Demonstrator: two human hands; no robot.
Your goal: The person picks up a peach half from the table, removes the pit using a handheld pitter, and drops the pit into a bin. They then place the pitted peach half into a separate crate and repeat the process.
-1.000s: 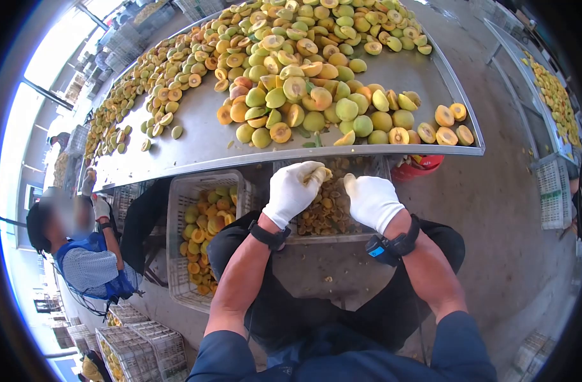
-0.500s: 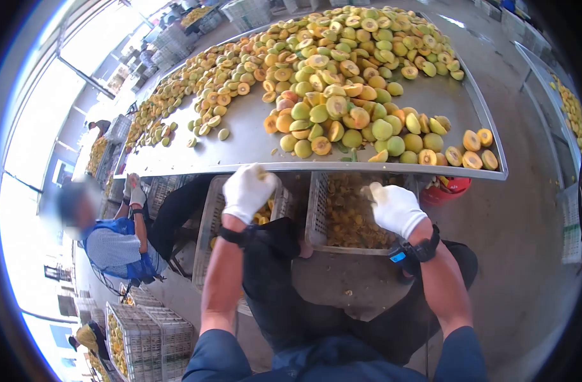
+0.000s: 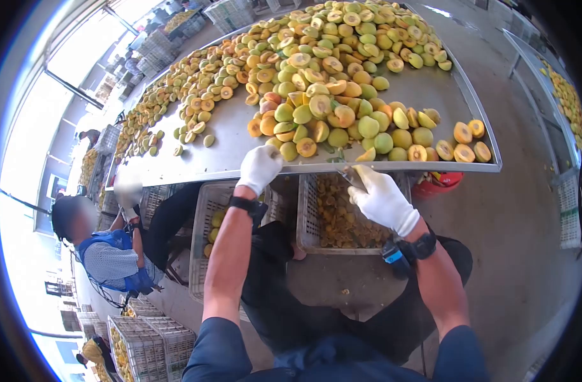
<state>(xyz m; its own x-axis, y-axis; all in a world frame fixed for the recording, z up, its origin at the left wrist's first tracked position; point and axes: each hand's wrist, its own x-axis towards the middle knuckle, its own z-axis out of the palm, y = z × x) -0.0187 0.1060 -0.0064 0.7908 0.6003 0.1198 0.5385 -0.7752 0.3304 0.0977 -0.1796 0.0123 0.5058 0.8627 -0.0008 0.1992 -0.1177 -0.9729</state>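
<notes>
My left hand (image 3: 260,169), in a white glove, is at the table's front rim, its bent fingertips against a peach half (image 3: 275,142) at the edge of the pile. My fingers look closed around it, though the glove partly hides the grip. My right hand (image 3: 383,202), also gloved, is closed on a small metal tool (image 3: 349,176) just in front of the rim; its full shape does not show. Halved yellow-green peaches (image 3: 319,105) are heaped over the metal table (image 3: 233,130). Several cut halves (image 3: 464,153) lie apart at the right corner.
Below the rim stand a crate of peach pieces (image 3: 205,223) and a crate of brownish scraps (image 3: 308,219). A red bucket (image 3: 438,183) is under the right corner. A seated co-worker (image 3: 116,251) is at left, near stacked crates (image 3: 154,347).
My left hand has moved right and up to the fruit at the table edge. My right hand has shifted slightly left and up, bringing the metal tool into view.
</notes>
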